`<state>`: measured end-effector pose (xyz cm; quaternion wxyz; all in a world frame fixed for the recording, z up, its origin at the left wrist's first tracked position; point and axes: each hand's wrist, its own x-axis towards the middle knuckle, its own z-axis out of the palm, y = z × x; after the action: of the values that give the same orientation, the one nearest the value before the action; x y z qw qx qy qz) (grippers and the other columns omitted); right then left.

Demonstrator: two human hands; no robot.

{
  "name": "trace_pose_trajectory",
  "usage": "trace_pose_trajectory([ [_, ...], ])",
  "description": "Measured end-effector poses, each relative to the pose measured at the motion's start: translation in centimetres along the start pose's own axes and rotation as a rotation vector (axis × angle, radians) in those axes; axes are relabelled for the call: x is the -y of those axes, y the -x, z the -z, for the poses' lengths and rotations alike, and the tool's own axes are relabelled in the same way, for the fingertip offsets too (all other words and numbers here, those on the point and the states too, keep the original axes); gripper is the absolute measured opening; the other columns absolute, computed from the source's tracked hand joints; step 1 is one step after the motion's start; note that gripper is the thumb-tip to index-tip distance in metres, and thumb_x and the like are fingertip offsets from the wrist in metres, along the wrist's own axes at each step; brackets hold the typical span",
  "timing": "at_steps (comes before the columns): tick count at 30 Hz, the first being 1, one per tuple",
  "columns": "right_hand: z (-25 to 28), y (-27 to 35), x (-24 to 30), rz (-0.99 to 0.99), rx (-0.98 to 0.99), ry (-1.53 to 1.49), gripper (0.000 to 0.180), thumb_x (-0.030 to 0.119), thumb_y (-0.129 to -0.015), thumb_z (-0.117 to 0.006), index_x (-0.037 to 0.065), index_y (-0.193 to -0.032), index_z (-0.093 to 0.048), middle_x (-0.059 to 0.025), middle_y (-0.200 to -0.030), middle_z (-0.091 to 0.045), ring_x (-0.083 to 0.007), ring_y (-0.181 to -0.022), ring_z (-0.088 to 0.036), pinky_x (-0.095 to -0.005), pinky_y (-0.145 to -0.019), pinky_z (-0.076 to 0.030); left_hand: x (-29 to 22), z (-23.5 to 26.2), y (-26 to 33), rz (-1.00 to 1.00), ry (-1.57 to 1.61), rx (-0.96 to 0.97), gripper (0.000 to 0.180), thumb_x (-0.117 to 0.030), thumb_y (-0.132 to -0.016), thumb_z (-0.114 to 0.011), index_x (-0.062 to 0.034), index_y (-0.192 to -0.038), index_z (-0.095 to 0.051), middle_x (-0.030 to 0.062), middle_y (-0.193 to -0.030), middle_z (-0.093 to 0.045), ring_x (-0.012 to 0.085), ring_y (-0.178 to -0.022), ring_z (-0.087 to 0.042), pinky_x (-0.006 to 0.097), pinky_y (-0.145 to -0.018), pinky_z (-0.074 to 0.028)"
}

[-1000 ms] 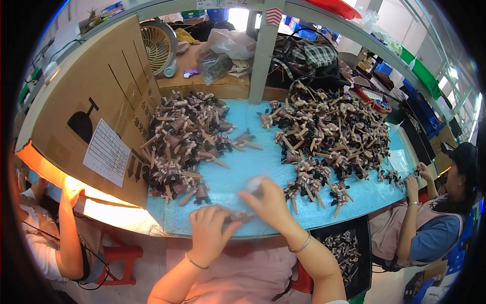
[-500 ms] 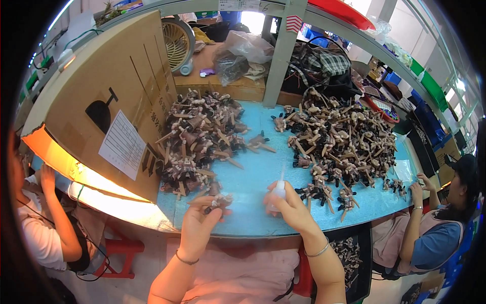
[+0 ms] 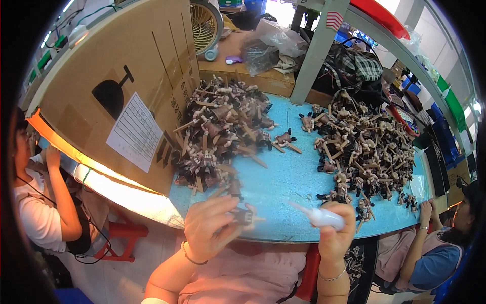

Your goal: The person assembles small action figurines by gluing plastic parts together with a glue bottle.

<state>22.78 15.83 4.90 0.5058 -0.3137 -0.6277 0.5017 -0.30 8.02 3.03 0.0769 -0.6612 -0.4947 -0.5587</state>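
My left hand [image 3: 210,225] holds a small dark toy figure [image 3: 244,216] just above the near edge of the blue table [image 3: 286,182]. In my right hand [image 3: 338,234] is a small white squeeze bottle [image 3: 320,217], its thin nozzle pointing left toward the figure. A gap of bare table lies between the two hands. One pile of brown and dark toy figures on sticks [image 3: 220,131] lies on the left of the table, and a bigger pile [image 3: 362,147] is spread over the right.
A large cardboard panel [image 3: 116,91] with a white paper sheet stands along the table's left side. A fan [image 3: 205,25], plastic bags and a wooden box sit at the back. One person sits at the left [image 3: 38,202], another at the right [image 3: 440,248].
My hands have drawn back toward the table's near edge. My left hand has lifted a figure. The bottle in my right hand now lies sideways, its nozzle turned to the left.
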Motion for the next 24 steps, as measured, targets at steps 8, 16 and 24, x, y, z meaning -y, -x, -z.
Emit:
trace_pose_trajectory([
  [8,0.3,1.2,2.8,0.59,-0.044,0.226,0.054,0.056,-0.076,-0.063,0.009,-0.089,-0.043,-0.0013,-0.07,-0.039,-0.0129,-0.058,-0.039,-0.027,-0.053,-0.029,-0.2,-1.0,0.2,-0.012,-0.024,0.006,0.046,-0.008,-0.062,-0.08,-0.0082,-0.094,-0.047,0.012,-0.103,-0.063,0.0316,-0.094,-0.062,0.037,-0.077,-0.052],
  [16,-0.6,2.7,4.0,0.636,-0.085,0.503,0.052,0.056,-0.075,-0.063,0.01,-0.09,-0.046,0.0015,-0.065,-0.043,-0.0126,-0.055,-0.041,-0.0273,-0.052,-0.03,-0.4,-0.5,0.4,0.01,-0.034,-0.018,0.048,-0.006,-0.061,-0.08,-0.008,-0.095,-0.047,0.0129,-0.103,-0.063,0.0326,-0.096,-0.061,0.039,-0.08,-0.053],
  [24,-1.1,2.5,3.9,0.63,-0.038,0.524,0.051,0.053,-0.074,-0.066,0.01,-0.094,-0.048,0.0021,-0.066,-0.046,-0.0131,-0.056,-0.042,-0.0276,-0.052,-0.031,-0.3,-0.1,0.6,0.014,-0.034,-0.017,0.048,-0.006,-0.061,-0.08,-0.0078,-0.095,-0.046,0.0135,-0.104,-0.062,0.0328,-0.096,-0.062,0.04,-0.08,-0.052],
])
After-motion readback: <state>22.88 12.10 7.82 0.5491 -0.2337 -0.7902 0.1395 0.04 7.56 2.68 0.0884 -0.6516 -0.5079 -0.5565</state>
